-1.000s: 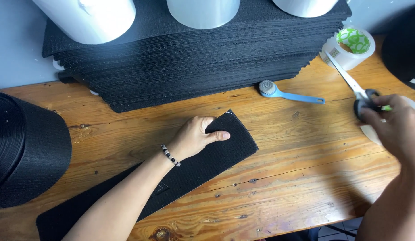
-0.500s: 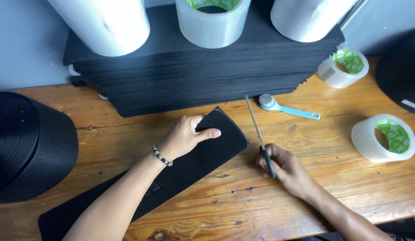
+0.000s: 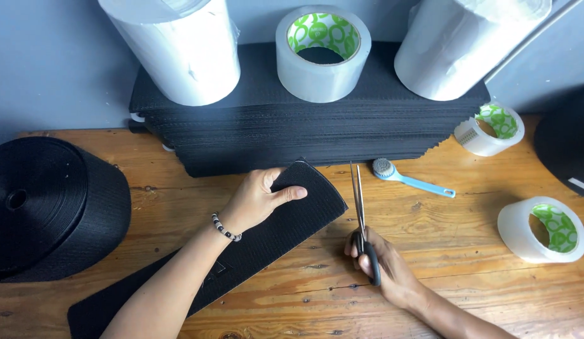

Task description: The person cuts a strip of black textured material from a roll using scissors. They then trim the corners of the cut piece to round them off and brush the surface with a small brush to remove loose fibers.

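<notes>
Two hands at long black textured fabric strip [image 3: 267,242]: left hand [image 3: 257,199] flat on strip, fingers spread; right hand [image 3: 383,267] just right of strip, fingers gripping black-handled steel scissors [image 3: 361,216].

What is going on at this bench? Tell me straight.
A person's left hand presses flat on a long black woven strip lying on the wooden table. The right hand grips black-handled metal scissors, blades nearly closed and pointing away, just right of the strip's end. A stack of black sheets sits behind.
</notes>
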